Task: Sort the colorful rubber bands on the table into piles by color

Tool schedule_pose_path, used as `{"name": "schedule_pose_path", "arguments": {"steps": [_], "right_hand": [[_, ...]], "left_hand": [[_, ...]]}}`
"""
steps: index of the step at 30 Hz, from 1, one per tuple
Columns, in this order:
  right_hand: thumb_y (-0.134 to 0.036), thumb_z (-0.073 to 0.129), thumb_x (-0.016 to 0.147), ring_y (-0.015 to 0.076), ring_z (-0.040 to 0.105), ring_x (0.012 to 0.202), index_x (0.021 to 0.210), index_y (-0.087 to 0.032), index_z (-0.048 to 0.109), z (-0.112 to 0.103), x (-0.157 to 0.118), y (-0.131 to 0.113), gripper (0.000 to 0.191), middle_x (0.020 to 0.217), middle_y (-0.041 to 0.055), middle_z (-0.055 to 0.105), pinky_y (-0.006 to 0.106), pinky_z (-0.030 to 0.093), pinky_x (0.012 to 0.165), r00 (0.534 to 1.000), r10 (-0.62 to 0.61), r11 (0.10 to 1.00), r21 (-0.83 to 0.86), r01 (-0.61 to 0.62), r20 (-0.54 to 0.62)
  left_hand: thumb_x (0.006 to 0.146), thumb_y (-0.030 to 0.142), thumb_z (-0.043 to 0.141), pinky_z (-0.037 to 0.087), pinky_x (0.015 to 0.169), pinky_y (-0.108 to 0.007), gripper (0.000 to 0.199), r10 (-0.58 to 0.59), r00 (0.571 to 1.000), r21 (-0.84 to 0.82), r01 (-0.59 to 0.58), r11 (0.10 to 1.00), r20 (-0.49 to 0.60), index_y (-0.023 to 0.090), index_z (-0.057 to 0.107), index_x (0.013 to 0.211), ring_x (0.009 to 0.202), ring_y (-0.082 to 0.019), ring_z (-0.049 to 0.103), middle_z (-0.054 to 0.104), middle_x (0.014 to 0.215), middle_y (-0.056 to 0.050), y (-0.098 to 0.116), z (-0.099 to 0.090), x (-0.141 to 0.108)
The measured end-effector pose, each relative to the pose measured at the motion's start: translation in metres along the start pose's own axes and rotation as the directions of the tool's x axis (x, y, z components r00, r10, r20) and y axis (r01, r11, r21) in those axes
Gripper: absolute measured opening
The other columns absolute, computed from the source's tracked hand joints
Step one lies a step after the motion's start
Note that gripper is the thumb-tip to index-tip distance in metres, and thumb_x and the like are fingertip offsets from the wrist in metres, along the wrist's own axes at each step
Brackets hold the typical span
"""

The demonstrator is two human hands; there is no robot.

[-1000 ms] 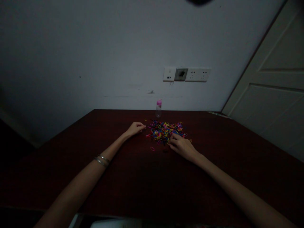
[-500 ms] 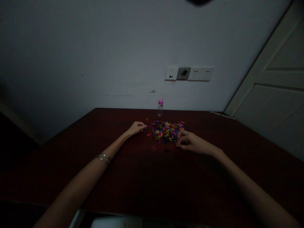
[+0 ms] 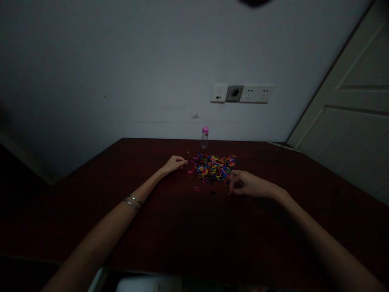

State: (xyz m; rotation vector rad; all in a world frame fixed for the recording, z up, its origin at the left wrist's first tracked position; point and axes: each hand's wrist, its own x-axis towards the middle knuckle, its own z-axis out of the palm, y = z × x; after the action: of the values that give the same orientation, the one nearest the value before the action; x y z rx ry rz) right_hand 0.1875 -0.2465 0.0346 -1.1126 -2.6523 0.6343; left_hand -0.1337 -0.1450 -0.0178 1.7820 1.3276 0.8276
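A loose pile of small colourful rubber bands (image 3: 214, 167) lies on the dark red table. At its right front edge my right hand (image 3: 244, 183) is closed in a pinch, with a small yellowish rubber band (image 3: 228, 192) at the fingertips. My left hand (image 3: 175, 163) rests on the table left of the pile, fingers curled and pressed together. Whatever may be between them is too small to make out. A pink rubber band (image 3: 196, 189) and a dark one (image 3: 213, 192) lie apart in front of the pile.
A clear bottle with a pink cap (image 3: 204, 138) stands behind the pile, near the wall. Wall sockets (image 3: 257, 94) sit above the table (image 3: 182, 235). A panelled door (image 3: 349, 109) is on the right. Below the front edge, a whitish object (image 3: 136, 284) shows in an opening.
My right hand has drawn slightly toward me and away from the pile's edge, bringing the yellowish rubber band with it. My left hand stays in place.
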Motion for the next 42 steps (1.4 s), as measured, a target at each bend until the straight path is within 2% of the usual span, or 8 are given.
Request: {"name": "schedule_pose_path", "arguments": {"steps": [5, 8, 13, 18, 26, 33, 37, 42], "right_hand": [[-0.029, 0.054, 0.073, 0.0160, 0.056, 0.074, 0.074, -0.019, 0.066, -0.023, -0.012, 0.028, 0.016, 0.084, 0.0046, 0.060, 0.028, 0.046, 0.067, 0.987, 0.069, 0.996, 0.059, -0.061, -0.145], [-0.033, 0.054, 0.072, 0.0167, 0.058, 0.070, 0.076, -0.018, 0.065, -0.029, -0.021, 0.059, 0.019, 0.078, 0.0046, 0.063, 0.029, 0.047, 0.065, 0.940, 0.203, 0.979, 0.079, -0.189, -0.274], [-0.032, 0.055, 0.070, 0.0170, 0.059, 0.070, 0.078, -0.017, 0.066, -0.025, -0.025, 0.085, 0.020, 0.078, 0.0044, 0.065, 0.028, 0.046, 0.065, 0.941, 0.267, 0.964, 0.076, -0.257, -0.207], [-0.035, 0.056, 0.069, 0.0158, 0.057, 0.070, 0.086, -0.015, 0.066, -0.019, -0.020, 0.079, 0.028, 0.078, 0.0049, 0.064, 0.027, 0.044, 0.065, 0.950, 0.294, 0.954, 0.089, -0.285, -0.108], [-0.030, 0.054, 0.070, 0.0162, 0.055, 0.067, 0.085, -0.015, 0.065, -0.017, -0.019, 0.093, 0.024, 0.076, 0.0053, 0.062, 0.027, 0.041, 0.061, 0.942, 0.329, 0.944, -0.007, -0.331, -0.070], [-0.037, 0.052, 0.073, 0.0153, 0.053, 0.067, 0.080, -0.015, 0.062, -0.013, -0.018, 0.102, 0.025, 0.074, 0.0043, 0.061, 0.027, 0.039, 0.062, 0.949, 0.308, 0.951, 0.037, -0.306, -0.067], [-0.042, 0.053, 0.072, 0.0150, 0.052, 0.066, 0.075, -0.014, 0.061, -0.018, -0.021, 0.090, 0.029, 0.072, 0.0042, 0.060, 0.027, 0.039, 0.063, 0.946, 0.311, 0.946, 0.125, -0.299, -0.089], [-0.045, 0.054, 0.072, 0.0147, 0.053, 0.070, 0.080, -0.014, 0.061, -0.026, -0.020, 0.056, 0.032, 0.076, 0.0042, 0.061, 0.027, 0.040, 0.065, 0.964, 0.236, 0.936, 0.296, -0.192, -0.119]], "left_hand": [[0.070, 0.048, 0.054, 0.022, 0.040, -0.019, 0.038, 0.017, 1.000, 0.004, -0.017, 1.000, 0.007, 0.011, 0.062, 0.071, 0.040, -0.005, 0.033, 0.045, 0.047, 0.004, 0.000, -0.001, -0.001], [0.070, 0.048, 0.054, 0.023, 0.041, -0.019, 0.038, 0.015, 1.000, 0.010, -0.015, 1.000, -0.008, 0.011, 0.062, 0.071, 0.041, -0.005, 0.034, 0.045, 0.048, 0.003, -0.001, -0.001, -0.001], [0.071, 0.047, 0.053, 0.023, 0.041, -0.019, 0.037, 0.028, 0.999, -0.009, -0.028, 1.000, -0.025, 0.011, 0.062, 0.072, 0.041, -0.006, 0.035, 0.044, 0.048, 0.003, -0.006, -0.001, 0.001], [0.071, 0.045, 0.054, 0.022, 0.040, -0.018, 0.035, 0.010, 1.000, 0.018, -0.009, 1.000, -0.028, 0.011, 0.062, 0.073, 0.041, -0.005, 0.034, 0.045, 0.048, 0.003, -0.007, -0.001, 0.002], [0.071, 0.043, 0.055, 0.022, 0.041, -0.019, 0.032, 0.014, 0.999, 0.014, -0.014, 1.000, -0.038, 0.011, 0.062, 0.071, 0.041, -0.005, 0.034, 0.045, 0.047, 0.003, -0.004, 0.000, 0.000], [0.071, 0.044, 0.054, 0.023, 0.042, -0.019, 0.035, 0.038, 0.999, 0.037, -0.037, 0.999, -0.029, 0.011, 0.063, 0.072, 0.042, -0.006, 0.036, 0.045, 0.048, 0.003, -0.007, -0.001, 0.003], [0.072, 0.045, 0.053, 0.023, 0.042, -0.019, 0.036, 0.053, 0.998, 0.047, -0.051, 0.998, -0.035, 0.011, 0.063, 0.072, 0.041, -0.006, 0.035, 0.045, 0.048, 0.003, -0.009, -0.001, 0.004], [0.071, 0.045, 0.052, 0.025, 0.042, -0.019, 0.036, 0.059, 0.998, 0.061, -0.057, 0.996, -0.036, 0.011, 0.063, 0.073, 0.042, -0.007, 0.036, 0.046, 0.048, 0.003, -0.005, 0.001, 0.002]]}}
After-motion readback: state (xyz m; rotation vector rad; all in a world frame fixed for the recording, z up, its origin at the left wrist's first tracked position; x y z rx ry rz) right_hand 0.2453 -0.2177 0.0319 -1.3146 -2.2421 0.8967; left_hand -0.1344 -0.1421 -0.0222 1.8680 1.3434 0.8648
